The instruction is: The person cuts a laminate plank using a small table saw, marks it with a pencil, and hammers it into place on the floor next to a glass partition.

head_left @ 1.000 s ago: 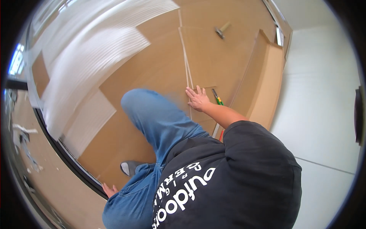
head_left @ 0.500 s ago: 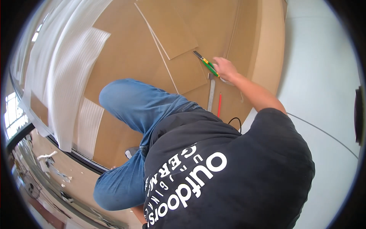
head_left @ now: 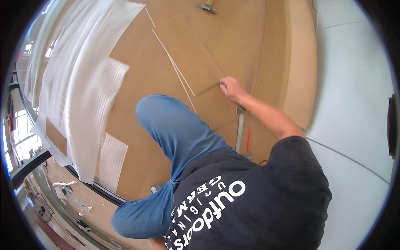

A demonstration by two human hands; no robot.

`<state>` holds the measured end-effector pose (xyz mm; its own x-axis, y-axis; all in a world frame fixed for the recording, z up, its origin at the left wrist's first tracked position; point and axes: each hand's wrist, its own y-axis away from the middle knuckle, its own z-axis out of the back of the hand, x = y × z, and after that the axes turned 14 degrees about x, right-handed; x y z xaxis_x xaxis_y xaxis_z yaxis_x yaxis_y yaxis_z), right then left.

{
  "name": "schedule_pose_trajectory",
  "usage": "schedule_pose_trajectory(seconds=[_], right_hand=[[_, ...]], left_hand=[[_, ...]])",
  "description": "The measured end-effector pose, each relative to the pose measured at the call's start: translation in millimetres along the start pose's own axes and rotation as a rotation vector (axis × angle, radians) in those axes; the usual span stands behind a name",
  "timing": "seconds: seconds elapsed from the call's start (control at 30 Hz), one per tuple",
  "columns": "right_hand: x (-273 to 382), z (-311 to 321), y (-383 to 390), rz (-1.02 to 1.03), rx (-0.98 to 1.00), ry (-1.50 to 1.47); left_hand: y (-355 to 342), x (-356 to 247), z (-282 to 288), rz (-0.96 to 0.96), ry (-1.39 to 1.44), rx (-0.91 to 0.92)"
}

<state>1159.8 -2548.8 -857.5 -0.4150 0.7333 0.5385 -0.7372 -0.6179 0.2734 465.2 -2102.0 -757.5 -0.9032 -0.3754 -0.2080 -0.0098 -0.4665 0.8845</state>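
Note:
My right hand (head_left: 233,89), fingers curled closed, is over the near right corner of a thin brown panel (head_left: 187,54). A utility knife (head_left: 244,109) lies beneath the hand and wrist; only a bit of its green handle shows. Whether the fingers grip the knife or the panel's corner is hidden. A second panel (head_left: 214,110) sticks out from under the first at a slight angle. Nearer to me lie a metal square (head_left: 240,131) and a red pencil (head_left: 249,139). My left forearm (head_left: 157,243) shows at the lower edge, its hand out of sight behind my leg.
White ribbed foam sheet (head_left: 81,79) covers the left side of the brown surface (head_left: 129,112). A hammer (head_left: 208,7) lies at the far edge. A cardboard strip (head_left: 302,62) borders the right, with pale floor (head_left: 350,96) beyond. Scraps litter the lower left.
The view has shifted, so the surface sits lower and the hammer shows. My right hand has moved from the knife's handle to its dark end by the panel corner, and its fingers have closed.

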Motion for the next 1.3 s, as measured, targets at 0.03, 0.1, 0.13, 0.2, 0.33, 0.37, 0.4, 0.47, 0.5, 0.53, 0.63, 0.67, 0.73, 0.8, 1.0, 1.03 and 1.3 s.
schedule_pose_trajectory(seconds=[0.03,0.1,0.13,0.2,0.33,0.37,0.4,0.47,0.5,0.53,0.63,0.67,0.73,0.8,1.0,1.03,1.3], right_hand=[[-19.4,5.6,-42.7,-0.003,-0.081,0.065],[-43.7,22.9,-128.1,-0.036,-0.207,0.130],[-46.8,34.9,-173.1,-0.065,-0.254,0.128],[-76.5,65.5,-254.6,-0.056,-0.381,0.238],[-121.7,158.9,-365.2,-0.225,-0.377,0.044],[-57.1,109.8,-385.9,-0.263,-0.206,0.064],[-42.3,105.3,-395.3,-0.341,-0.170,0.209],[-94.2,134.6,-414.1,-0.374,-0.074,0.306],[-121.9,138.7,-417.8,-0.384,-0.056,0.279],[-162.6,185.8,-430.3,-0.274,-0.063,0.209],[-179.5,166.1,-439.8,-0.451,-0.072,0.567],[-177.8,163.1,-444.2,-0.417,0.059,0.611],[-166.9,148.3,-437.1,-0.113,0.112,0.461],[-138.4,132.2,-416.0,-0.169,0.289,0.356],[-119.8,142.1,-366.9,-0.444,0.386,0.802],[-110.5,131.0,-351.3,-0.433,0.396,0.797],[-104.1,137.7,-298.6,-0.458,0.385,0.932]], left_hand=[[1.5,-4.7,-4.8,0.013,0.016,0.000],[4.0,-13.1,-14.3,0.042,0.060,0.001],[7.9,-15.4,-17.4,0.058,0.084,-0.003],[8.8,-17.2,-24.2,0.094,0.130,0.010],[11.0,-14.7,-40.5,0.160,0.212,0.063],[80.4,2.3,-28.3,0.263,0.239,-0.033],[109.2,-2.6,-27.0,0.304,0.238,-0.035],[101.7,-27.9,-29.3,0.320,0.211,0.053],[95.1,-36.6,-28.2,0.319,0.188,0.098],[58.5,-39.9,-44.1,0.272,0.215,0.174],[74.2,-38.5,-60.3,0.294,0.279,0.187],[88.7,-34.3,-63.8,0.313,0.307,0.187],[98.1,-32.2,-73.0,0.323,0.351,0.198],[107.1,-38.5,-74.6,0.337,0.374,0.209],[76.0,-39.5,-74.3,0.215,0.416,0.245],[80.3,-40.8,-71.8,0.217,0.418,0.246],[59.8,-21.6,-65.4,0.104,0.521,0.305]])
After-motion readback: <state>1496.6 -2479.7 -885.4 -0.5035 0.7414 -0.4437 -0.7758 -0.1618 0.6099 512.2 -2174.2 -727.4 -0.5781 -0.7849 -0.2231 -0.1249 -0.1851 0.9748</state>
